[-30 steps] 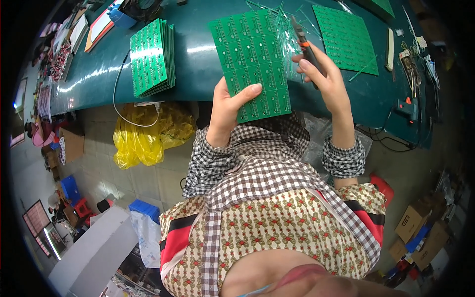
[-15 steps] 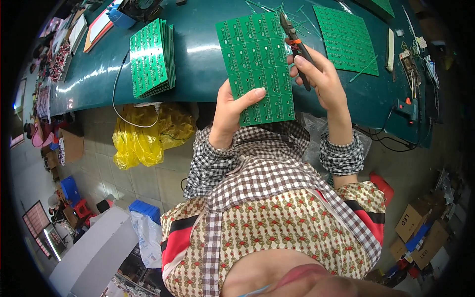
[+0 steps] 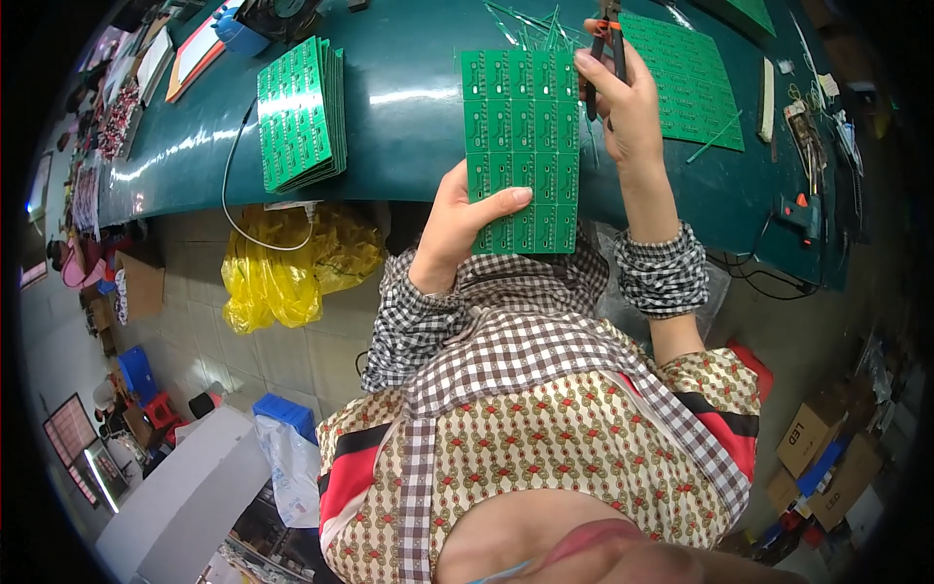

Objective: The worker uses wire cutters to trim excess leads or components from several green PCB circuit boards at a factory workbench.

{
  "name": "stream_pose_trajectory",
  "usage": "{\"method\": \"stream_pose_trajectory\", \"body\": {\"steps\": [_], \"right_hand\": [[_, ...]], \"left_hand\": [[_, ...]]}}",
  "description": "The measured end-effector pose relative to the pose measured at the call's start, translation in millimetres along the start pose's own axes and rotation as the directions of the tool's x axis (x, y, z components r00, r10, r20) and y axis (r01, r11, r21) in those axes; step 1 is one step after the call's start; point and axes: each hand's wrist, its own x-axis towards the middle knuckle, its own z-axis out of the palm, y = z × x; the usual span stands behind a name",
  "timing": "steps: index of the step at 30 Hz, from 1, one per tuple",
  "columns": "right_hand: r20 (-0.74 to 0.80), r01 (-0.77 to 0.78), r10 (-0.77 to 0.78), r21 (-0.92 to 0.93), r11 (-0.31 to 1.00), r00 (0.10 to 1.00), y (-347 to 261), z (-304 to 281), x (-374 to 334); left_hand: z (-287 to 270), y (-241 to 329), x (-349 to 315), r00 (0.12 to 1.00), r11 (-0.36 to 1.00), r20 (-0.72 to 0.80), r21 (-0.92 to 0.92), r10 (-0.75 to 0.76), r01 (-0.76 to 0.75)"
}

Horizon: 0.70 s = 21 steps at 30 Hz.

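Observation:
My left hand (image 3: 459, 222) grips a green circuit board panel (image 3: 522, 131) by its lower left side, thumb on the face and the other fingers behind it. The panel is held up over the table's near edge. In my right hand (image 3: 630, 112) is a pair of cutting pliers (image 3: 619, 49) with dark handles and an orange band, its head pointing away from me. The pliers are beside the panel's upper right corner, and the jaw tips are cut off by the top of the picture. Thin green offcut strips (image 3: 551, 31) lie in a pile just beyond the panel.
A stack of green panels (image 3: 292, 122) stands at the left on the dark green table (image 3: 399, 127). Another panel (image 3: 696, 92) lies flat at the right, near a green and orange tool (image 3: 802, 212). A white cable (image 3: 226, 180) hangs over the edge above yellow bags (image 3: 282, 268).
My right hand has carried the pliers away from me, toward the table's far side. The panel has turned straighter and shifted slightly right and nearer to me in my left hand.

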Motion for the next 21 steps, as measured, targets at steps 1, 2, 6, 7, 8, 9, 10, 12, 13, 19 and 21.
{"method": "stream_pose_trajectory", "body": {"steps": [1,2,6,7,8,9,10,12,13,19,21], "right_hand": [[-0.003,-0.034,0.034,0.007,0.999,0.999,-2.7,1.5,-1.6],[0.004,-0.035,0.035,0.007,0.999,0.999,1.8,-3.5,0.8],[0.361,-0.435,0.267,0.543,0.719,0.893,14.6,-24.9,6.7],[0.403,-0.510,0.316,0.615,0.601,0.859,19.1,-26.9,7.1],[0.450,-0.573,0.356,0.671,0.470,0.819,24.5,-28.8,7.2],[0.428,-0.544,0.336,0.663,0.514,0.839,27.8,-26.1,4.9],[0.433,-0.547,0.335,0.657,0.519,0.837,28.5,-25.5,2.5],[-0.005,-0.164,0.166,-0.183,0.969,0.986,27.9,-20.4,-5.2],[-0.002,-0.036,0.037,-0.307,0.951,0.999,34.6,-25.6,-5.3],[0.178,-0.321,0.284,0.234,0.918,0.942,4.6,3.6,-65.8],[0.259,-0.337,0.286,0.178,0.925,0.922,2.2,17.2,-77.4]], "left_hand": [[-0.9,1.5,-0.8,1.000,1.000,0.009,0.001,-0.017,0.017],[-2.2,2.7,-1.4,0.999,0.999,0.017,0.002,-0.033,0.033],[-6.2,6.8,-1.6,0.996,0.997,0.072,-0.057,-0.048,0.052],[-6.2,6.8,-1.2,0.995,0.992,0.094,-0.117,-0.041,0.052],[-6.2,7.1,-0.5,0.993,0.983,0.117,-0.178,-0.033,0.053],[-6.8,6.4,-0.4,0.993,0.982,0.115,-0.182,-0.024,0.045],[-7.3,5.7,-0.3,0.995,0.987,0.100,-0.161,0.014,0.003],[-7.2,4.2,-0.4,0.995,0.989,0.080,-0.140,0.066,-0.054],[-4.3,2.3,-0.1,0.994,0.982,-0.028,-0.148,0.110,-0.113],[22.0,6.2,4.1,0.769,0.813,-0.402,-0.091,0.498,-0.574],[27.3,6.1,0.4,0.799,0.812,-0.345,-0.147,0.493,-0.565]]}}
